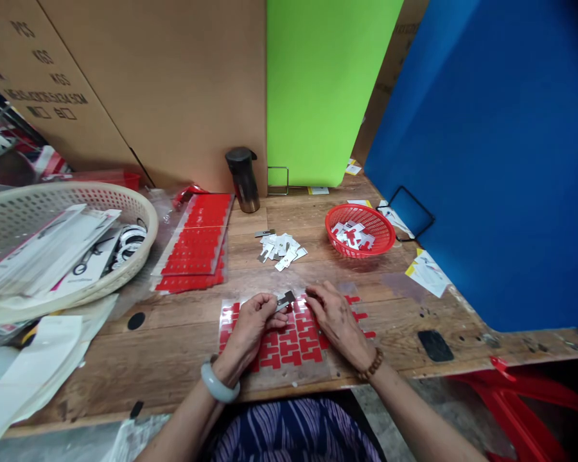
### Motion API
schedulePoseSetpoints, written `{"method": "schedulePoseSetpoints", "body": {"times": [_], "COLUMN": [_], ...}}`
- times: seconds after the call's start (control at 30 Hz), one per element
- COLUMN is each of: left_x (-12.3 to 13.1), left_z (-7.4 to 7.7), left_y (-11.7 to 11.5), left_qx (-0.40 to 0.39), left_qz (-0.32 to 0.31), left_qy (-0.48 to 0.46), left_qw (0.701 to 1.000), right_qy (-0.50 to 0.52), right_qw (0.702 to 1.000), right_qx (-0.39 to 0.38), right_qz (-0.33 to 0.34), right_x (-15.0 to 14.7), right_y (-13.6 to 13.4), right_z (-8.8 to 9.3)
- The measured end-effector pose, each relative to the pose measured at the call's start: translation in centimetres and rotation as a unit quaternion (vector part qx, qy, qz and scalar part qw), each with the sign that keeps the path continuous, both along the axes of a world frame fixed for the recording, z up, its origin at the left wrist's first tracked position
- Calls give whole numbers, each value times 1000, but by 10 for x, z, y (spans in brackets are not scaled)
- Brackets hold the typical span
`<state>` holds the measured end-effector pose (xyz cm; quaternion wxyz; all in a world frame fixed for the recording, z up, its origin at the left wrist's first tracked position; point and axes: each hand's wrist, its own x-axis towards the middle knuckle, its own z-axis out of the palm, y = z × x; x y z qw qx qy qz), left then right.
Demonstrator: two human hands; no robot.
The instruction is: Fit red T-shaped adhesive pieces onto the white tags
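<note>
My left hand (255,324) pinches a small flat metal plate (284,301) with a notched end, held above a clear sheet of red T-shaped stickers (289,346). My right hand (340,324) rests on the right part of that sheet, thumb and fingers drawn together at its upper edge. Whatever those fingers hold is too small to make out. Beyond my hands lies a loose pile of similar metal plates (282,249). A red plastic basket (334,247) to the right contains several plates with red on them.
Stacked red sticker sheets (195,240) lie left of the pile, near a dark tumbler (243,179). A large cream basket (147,250) of printed cards stands at far left. Cardboard (173,83), a green panel (322,90) and a blue panel (491,160) border the wooden table (173,346).
</note>
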<state>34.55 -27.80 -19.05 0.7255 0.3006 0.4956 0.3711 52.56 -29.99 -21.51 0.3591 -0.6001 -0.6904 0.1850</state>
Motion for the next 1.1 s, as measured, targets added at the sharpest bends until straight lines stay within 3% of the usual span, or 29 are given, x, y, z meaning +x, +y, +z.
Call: {"method": "schedulePoseSetpoints", "body": {"times": [0.13,0.3,0.57,0.73,1.1], "left_x": [0,3,10,12,16], "left_z": [1,-4,-13,-17,-10], "left_y": [1,3,8,8,10], "left_qx": [-23,-39,9,22,16], "left_qz": [14,32,56,62,60], "left_qy": [-1,-21,3,21,40], "left_qw": [1000,998,998,998,997], "right_qy": [-26,-50,-37,-9,-40], "right_qw": [1000,998,998,998,995], "right_qx": [10,-35,-12,-44,-36], "right_qz": [-12,-34,-40,-51,-87], "right_x": [-5,-8,-17,-19,-25], "right_y": [5,10,0,-3,1], "right_z": [-7,1,3,7,7]}}
